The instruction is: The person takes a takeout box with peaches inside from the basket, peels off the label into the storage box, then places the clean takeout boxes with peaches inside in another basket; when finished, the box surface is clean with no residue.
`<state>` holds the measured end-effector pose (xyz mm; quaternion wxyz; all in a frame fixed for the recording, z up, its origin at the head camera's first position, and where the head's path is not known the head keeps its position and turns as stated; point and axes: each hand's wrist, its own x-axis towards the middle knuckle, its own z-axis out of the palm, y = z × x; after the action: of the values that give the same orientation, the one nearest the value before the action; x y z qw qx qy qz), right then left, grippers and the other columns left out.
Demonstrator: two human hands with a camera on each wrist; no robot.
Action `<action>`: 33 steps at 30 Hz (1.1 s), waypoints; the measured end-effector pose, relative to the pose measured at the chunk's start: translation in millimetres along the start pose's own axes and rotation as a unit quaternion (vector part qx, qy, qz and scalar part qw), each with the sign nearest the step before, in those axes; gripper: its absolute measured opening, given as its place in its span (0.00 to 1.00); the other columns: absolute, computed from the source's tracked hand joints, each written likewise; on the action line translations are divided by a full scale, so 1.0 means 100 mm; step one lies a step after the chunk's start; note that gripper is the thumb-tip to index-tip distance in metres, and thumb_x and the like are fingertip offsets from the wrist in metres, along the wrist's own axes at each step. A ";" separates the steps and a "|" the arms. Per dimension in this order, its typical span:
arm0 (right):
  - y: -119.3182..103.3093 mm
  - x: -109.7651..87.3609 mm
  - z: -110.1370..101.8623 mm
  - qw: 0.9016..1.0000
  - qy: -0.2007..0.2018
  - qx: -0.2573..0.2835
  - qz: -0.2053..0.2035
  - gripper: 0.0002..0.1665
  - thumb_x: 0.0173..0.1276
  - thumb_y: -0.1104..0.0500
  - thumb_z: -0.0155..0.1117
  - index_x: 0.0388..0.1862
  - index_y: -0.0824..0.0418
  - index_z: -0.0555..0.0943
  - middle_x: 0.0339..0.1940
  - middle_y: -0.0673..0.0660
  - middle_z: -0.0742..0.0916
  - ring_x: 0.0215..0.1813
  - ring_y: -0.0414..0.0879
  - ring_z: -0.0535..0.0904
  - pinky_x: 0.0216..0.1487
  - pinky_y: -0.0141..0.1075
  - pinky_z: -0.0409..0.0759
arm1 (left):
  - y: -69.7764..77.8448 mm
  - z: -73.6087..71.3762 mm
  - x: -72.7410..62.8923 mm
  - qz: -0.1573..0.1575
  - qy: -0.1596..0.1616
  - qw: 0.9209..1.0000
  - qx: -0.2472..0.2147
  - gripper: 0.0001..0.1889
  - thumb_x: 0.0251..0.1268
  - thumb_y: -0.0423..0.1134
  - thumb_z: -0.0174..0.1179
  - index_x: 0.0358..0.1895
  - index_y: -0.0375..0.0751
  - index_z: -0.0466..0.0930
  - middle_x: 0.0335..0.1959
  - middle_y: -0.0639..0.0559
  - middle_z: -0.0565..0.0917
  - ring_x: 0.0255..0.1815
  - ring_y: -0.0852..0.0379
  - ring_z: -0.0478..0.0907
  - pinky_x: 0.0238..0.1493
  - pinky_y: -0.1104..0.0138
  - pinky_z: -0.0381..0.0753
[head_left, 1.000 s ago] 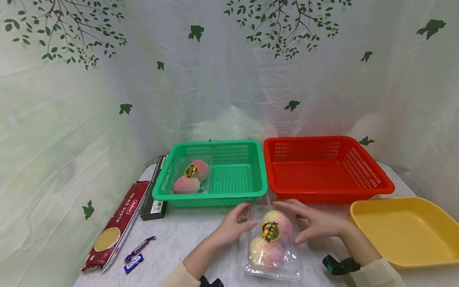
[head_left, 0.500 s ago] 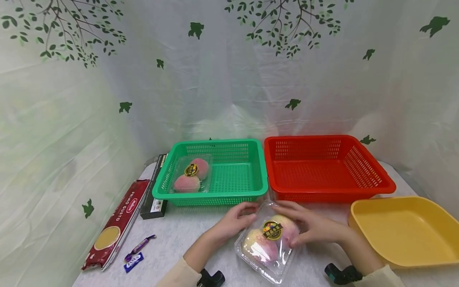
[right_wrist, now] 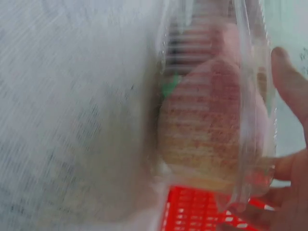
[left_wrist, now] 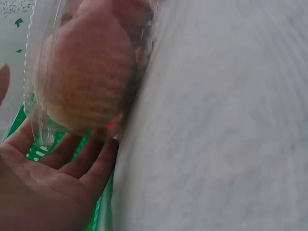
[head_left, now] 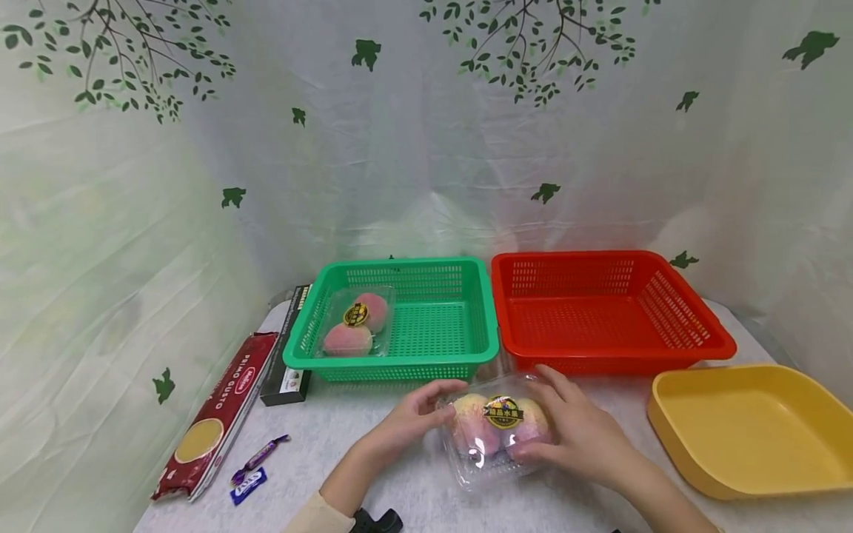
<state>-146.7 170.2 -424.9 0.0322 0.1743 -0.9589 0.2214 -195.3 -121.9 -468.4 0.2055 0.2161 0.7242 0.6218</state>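
Note:
A clear plastic box of peaches (head_left: 493, 433), with two peaches and a black and yellow label, lies crosswise at the near middle in the head view. My left hand (head_left: 406, 426) holds its left end, thumb on the near side; the left wrist view has the fingers (left_wrist: 89, 154) lightly bent against the box end. My right hand (head_left: 576, 433) grips the right end, fingers spread along the far side and thumb across the front. Another box of peaches (head_left: 349, 329) sits at the left inside the green basket (head_left: 406, 366).
A red basket (head_left: 616, 363) stands right of the green one, and a yellow tub (head_left: 753, 429) is at the right. Left lie a red PRIMO GUSTO packet (head_left: 216, 418), a black box (head_left: 286, 370), a purple-wrapped candy (head_left: 260, 460) and a small blue packet (head_left: 249, 485).
The near box of peaches has turned from lengthwise to crosswise between my hands. My right hand has closed in on its right end; my left hand has shifted slightly left.

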 end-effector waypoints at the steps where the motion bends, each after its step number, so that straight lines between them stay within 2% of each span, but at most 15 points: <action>1: -0.01 0.00 0.01 1.000 0.009 -0.001 0.000 0.57 0.43 0.22 0.72 0.69 0.51 0.74 0.75 0.59 0.71 0.71 0.62 0.71 0.56 0.63 0.79 | -0.01 0.01 0.00 0.000 0.003 1.000 0.006 0.26 0.72 0.42 0.59 0.71 0.48 0.69 0.71 0.46 0.72 0.65 0.54 0.74 0.65 0.62 0.74; 4: 0.00 0.03 0.02 0.999 0.038 0.016 -0.016 0.52 0.46 0.28 0.75 0.66 0.53 0.76 0.73 0.59 0.73 0.71 0.61 0.71 0.59 0.62 0.78 | -0.02 0.04 0.01 0.006 0.007 1.000 0.015 0.27 0.69 0.41 0.61 0.70 0.49 0.70 0.71 0.46 0.72 0.63 0.57 0.73 0.62 0.65 0.74; 7: 0.04 0.07 0.00 0.995 0.049 0.071 -0.043 0.42 0.53 0.38 0.77 0.64 0.53 0.78 0.69 0.54 0.77 0.69 0.56 0.73 0.62 0.60 0.78 | -0.04 0.05 0.01 0.010 0.009 1.000 0.015 0.27 0.70 0.41 0.61 0.71 0.50 0.69 0.72 0.48 0.71 0.64 0.56 0.72 0.62 0.65 0.74; 11: 0.07 0.19 -0.04 0.981 0.013 0.176 -0.079 0.31 0.62 0.48 0.74 0.64 0.50 0.79 0.64 0.45 0.82 0.67 0.50 0.76 0.64 0.56 0.78 | -0.05 0.04 0.00 0.015 0.008 1.000 0.001 0.27 0.71 0.41 0.60 0.72 0.48 0.68 0.73 0.45 0.70 0.61 0.57 0.73 0.58 0.68 0.76; 14: 0.10 0.31 -0.04 0.968 -0.028 0.226 -0.108 0.27 0.67 0.52 0.69 0.65 0.49 0.79 0.63 0.46 0.83 0.68 0.50 0.76 0.64 0.55 0.78 | -0.05 0.04 -0.01 0.017 0.006 1.000 -0.004 0.27 0.71 0.40 0.60 0.72 0.46 0.67 0.73 0.44 0.69 0.59 0.58 0.74 0.57 0.69 0.77; 19: 0.15 0.43 0.00 0.956 -0.095 0.248 -0.127 0.22 0.73 0.56 0.62 0.65 0.51 0.79 0.67 0.51 0.81 0.69 0.54 0.73 0.64 0.56 0.78 | -0.08 0.04 0.00 0.018 0.001 1.000 -0.004 0.28 0.72 0.40 0.59 0.73 0.44 0.67 0.73 0.45 0.69 0.60 0.58 0.73 0.57 0.69 0.77; 22: 0.17 0.45 0.04 0.953 -0.111 0.247 -0.132 0.20 0.73 0.58 0.60 0.63 0.50 0.81 0.68 0.52 0.79 0.69 0.55 0.71 0.63 0.53 0.78 | -0.09 0.04 0.01 0.018 -0.001 1.000 -0.009 0.28 0.72 0.40 0.59 0.73 0.44 0.66 0.73 0.44 0.68 0.60 0.57 0.73 0.57 0.69 0.78; 26: 0.17 0.45 0.06 0.952 -0.098 0.258 -0.131 0.17 0.72 0.58 0.62 0.57 0.48 0.83 0.66 0.52 0.81 0.69 0.54 0.72 0.65 0.48 0.77 | -0.09 0.04 0.02 0.023 -0.003 1.000 -0.016 0.28 0.72 0.40 0.59 0.73 0.43 0.66 0.74 0.43 0.68 0.61 0.57 0.73 0.57 0.69 0.79; 33: 0.12 0.43 0.09 0.953 -0.041 0.268 -0.135 0.10 0.67 0.61 0.68 0.44 0.46 0.85 0.51 0.49 0.88 0.63 0.45 0.76 0.64 0.39 0.79 | -0.11 0.05 0.02 0.026 -0.008 0.999 -0.022 0.28 0.73 0.40 0.58 0.74 0.43 0.65 0.75 0.43 0.67 0.60 0.59 0.74 0.57 0.69 0.79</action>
<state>-190.9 163.1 -431.8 -0.0250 0.3129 -0.8326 0.4563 -194.8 -118.7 -479.7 0.2001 0.2352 0.7031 0.6405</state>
